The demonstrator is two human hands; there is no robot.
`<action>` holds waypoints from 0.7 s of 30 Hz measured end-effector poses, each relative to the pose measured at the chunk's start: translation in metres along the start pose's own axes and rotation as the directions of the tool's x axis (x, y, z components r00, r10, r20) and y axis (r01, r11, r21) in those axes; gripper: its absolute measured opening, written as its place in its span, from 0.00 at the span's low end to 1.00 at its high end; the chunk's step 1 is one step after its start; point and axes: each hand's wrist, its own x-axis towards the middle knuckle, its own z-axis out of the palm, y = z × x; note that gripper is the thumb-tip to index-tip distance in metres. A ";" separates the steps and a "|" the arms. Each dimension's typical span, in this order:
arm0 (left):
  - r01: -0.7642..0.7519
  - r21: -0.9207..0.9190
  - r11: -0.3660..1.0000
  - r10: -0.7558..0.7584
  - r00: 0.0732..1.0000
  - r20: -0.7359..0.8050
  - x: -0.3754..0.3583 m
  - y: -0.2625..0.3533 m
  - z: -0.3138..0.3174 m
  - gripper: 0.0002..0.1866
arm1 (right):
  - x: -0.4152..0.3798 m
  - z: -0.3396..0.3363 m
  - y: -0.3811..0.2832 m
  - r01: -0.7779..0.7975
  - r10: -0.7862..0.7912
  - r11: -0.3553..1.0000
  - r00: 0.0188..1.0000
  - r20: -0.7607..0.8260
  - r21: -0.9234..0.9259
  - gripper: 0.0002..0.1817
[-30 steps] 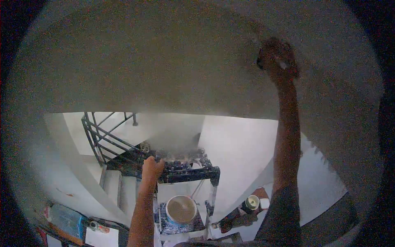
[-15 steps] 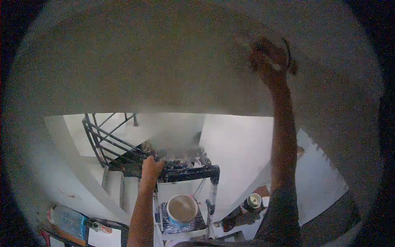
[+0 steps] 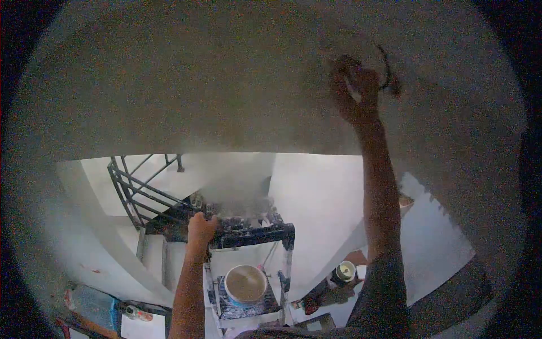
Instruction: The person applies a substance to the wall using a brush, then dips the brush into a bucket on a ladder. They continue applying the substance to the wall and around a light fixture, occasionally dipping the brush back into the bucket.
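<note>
My left hand (image 3: 201, 227) is wrapped round the top of a paint-spattered stepladder (image 3: 251, 237), at its left corner. High overhead, my right hand (image 3: 354, 87) is raised against the grey ceiling (image 3: 226, 85) with its fingers curled. What it holds, if anything, is too dark and blurred to name. A dark wire (image 3: 386, 68) hangs from the ceiling just right of that hand. Below the ladder's top, a white bucket (image 3: 246, 283) of greyish-beige paste stands on a lower platform.
A stair with dark metal railings (image 3: 149, 192) lies at the left. Down at the lower right are an open container (image 3: 344, 272) and other items on the floor. A blue-sided item (image 3: 93, 308) lies at the lower left. White walls (image 3: 316, 214) surround the ladder.
My right hand has shifted slightly left along the ceiling, leaving a wider gap to the wire. The whole view has shifted a little. My left hand stays on the ladder.
</note>
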 end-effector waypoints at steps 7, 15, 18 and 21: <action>-0.045 0.109 0.993 0.051 0.997 -0.052 -0.002 0.002 0.002 0.26 | 0.026 -0.035 0.050 -0.383 0.417 0.855 0.909 -0.023 0.349 0.09; -0.022 0.025 0.999 0.024 0.997 -0.076 -0.007 0.008 -0.004 0.24 | 0.042 -0.004 0.045 0.086 -0.182 0.919 0.958 -0.221 -0.384 0.11; -0.074 0.027 0.997 0.076 0.993 -0.095 -0.011 0.012 -0.008 0.25 | 0.073 -0.004 0.016 -0.233 0.240 0.942 0.971 -0.001 -0.243 0.09; -0.103 0.081 0.991 0.114 0.981 -0.157 -0.012 0.011 -0.006 0.25 | 0.082 0.004 0.000 -0.226 0.215 0.974 0.947 0.239 0.021 0.09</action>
